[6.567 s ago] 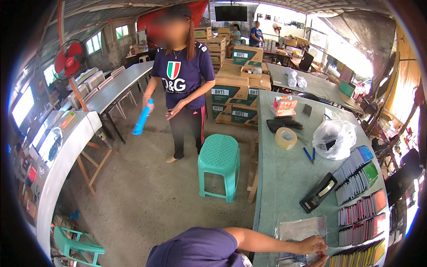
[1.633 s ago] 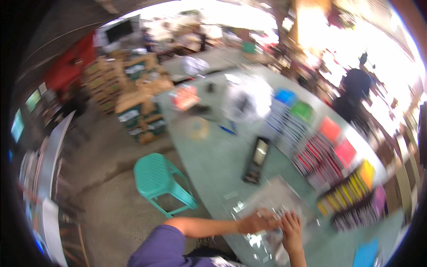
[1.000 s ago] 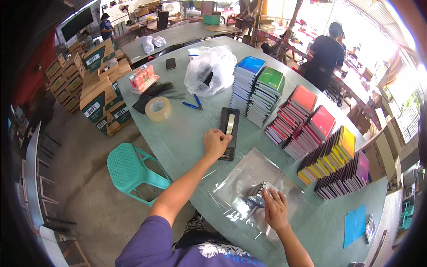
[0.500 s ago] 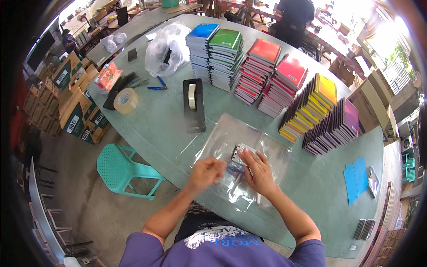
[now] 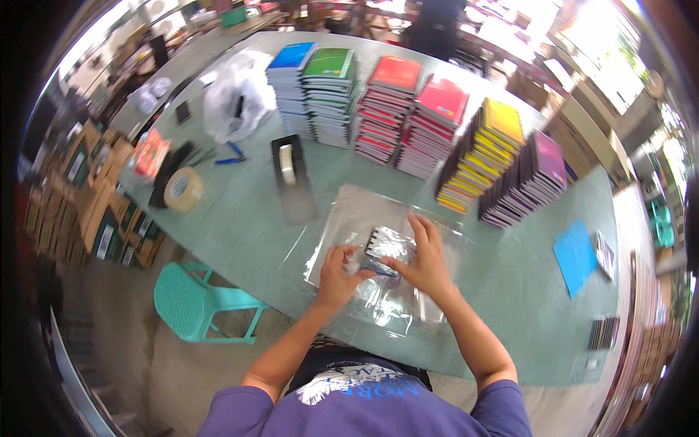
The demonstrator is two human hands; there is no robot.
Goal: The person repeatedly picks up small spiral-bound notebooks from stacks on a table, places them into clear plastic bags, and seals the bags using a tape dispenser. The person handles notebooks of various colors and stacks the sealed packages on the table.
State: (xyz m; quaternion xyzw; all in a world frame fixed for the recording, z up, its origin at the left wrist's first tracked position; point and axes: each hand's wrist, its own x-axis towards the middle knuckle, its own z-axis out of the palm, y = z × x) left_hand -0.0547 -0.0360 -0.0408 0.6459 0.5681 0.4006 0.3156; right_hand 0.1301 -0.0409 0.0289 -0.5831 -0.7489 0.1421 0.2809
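Note:
A small spiral-bound notebook (image 5: 391,244) in shiny clear plastic lies over a stack of clear plastic sleeves (image 5: 342,211) near the table's front edge. My left hand (image 5: 339,277) holds its left side, thumb against the near edge and fingers curled beside it. My right hand (image 5: 427,262) is on its right side, the thumb at the near edge and the fingers stretched forward. The plastic's glare hides part of the notebook. Left of the sleeves stands a black tape dispenser (image 5: 297,197) with a roll of tape in it.
Tall stacks of blue notebooks (image 5: 293,54), green notebooks (image 5: 329,63), red notebooks (image 5: 395,71), yellow notebooks (image 5: 502,120) and purple notebooks (image 5: 550,156) line the far side. A tape roll (image 5: 183,190), blue-handled pliers (image 5: 231,154) and a plastic bag (image 5: 233,95) lie left; a blue sheet (image 5: 574,255) right. A green stool (image 5: 182,302) stands beside the table.
My left hand has come in to the notebook's left side. My right hand has shifted from lying across it to its right side, thumb at the near edge. The whole view has shifted slightly.

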